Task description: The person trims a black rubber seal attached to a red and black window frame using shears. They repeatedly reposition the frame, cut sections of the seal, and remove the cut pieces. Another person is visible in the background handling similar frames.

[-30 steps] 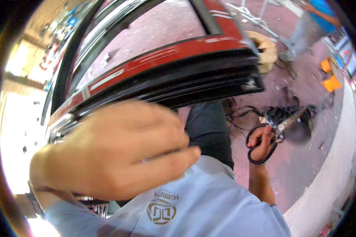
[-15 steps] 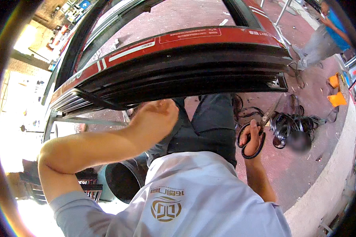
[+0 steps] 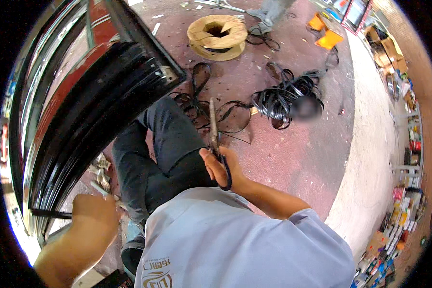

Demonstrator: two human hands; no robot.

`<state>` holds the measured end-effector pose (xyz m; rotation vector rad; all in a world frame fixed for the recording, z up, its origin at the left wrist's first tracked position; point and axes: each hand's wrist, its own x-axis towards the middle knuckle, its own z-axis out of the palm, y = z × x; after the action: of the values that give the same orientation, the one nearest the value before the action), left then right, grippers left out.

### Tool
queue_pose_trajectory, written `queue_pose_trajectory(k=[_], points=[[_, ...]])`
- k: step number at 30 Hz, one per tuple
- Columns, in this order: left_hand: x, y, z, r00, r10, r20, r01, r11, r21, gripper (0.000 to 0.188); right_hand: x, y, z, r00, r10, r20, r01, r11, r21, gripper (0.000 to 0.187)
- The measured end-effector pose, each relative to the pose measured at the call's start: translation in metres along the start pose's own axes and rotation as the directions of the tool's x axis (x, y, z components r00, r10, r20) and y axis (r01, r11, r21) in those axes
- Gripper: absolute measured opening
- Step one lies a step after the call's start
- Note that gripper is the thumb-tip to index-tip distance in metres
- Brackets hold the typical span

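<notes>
Scissors: just above view centre, blades toward 12 o'clock
Right hand: clamped on their black handles
Left hand: 8 o'clock, near black strip; fingers hidden, can't tell if gripping
Frame stack: 10 o'clock, black and red
Spool: 12 o'clock, wooden
Black coils: 2 o'clock, heaped on floor

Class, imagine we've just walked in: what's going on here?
The person's right hand holds a pair of metal scissors with black loop handles. The left hand is at a thin black strip by the near end of a long, ridged black frame with red faces; its grip is unclear. A round pale wooden spool and a tangled heap of glossy black strip lie on the reddish floor.
</notes>
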<state>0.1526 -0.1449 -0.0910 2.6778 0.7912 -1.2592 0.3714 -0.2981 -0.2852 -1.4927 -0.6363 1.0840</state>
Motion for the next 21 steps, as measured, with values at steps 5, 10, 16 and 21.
queue_pose_trajectory(k=[5,10,16,21], points=[[-0.021,0.005,-0.007,0.995,0.065,0.078,-0.063,0.998,-0.028,0.019,0.0,0.008,-0.006,0.999,0.047,-0.019,-0.048,0.998,-0.027,0.031],[-0.028,0.021,-0.028,0.983,0.153,-0.104,-0.18,0.925,-0.334,0.024,-0.002,0.02,0.0,0.994,0.074,0.078,-0.091,0.967,0.238,0.035],[-0.009,0.027,-0.071,0.902,0.275,-0.332,-0.404,0.81,-0.425,0.022,-0.016,-0.015,-0.018,0.974,-0.165,0.155,0.156,0.985,0.07,0.041],[-0.028,0.025,-0.103,0.91,0.191,-0.368,-0.397,0.654,-0.644,0.016,-0.026,-0.06,-0.025,0.915,-0.254,0.315,0.201,0.961,0.19,0.051]])
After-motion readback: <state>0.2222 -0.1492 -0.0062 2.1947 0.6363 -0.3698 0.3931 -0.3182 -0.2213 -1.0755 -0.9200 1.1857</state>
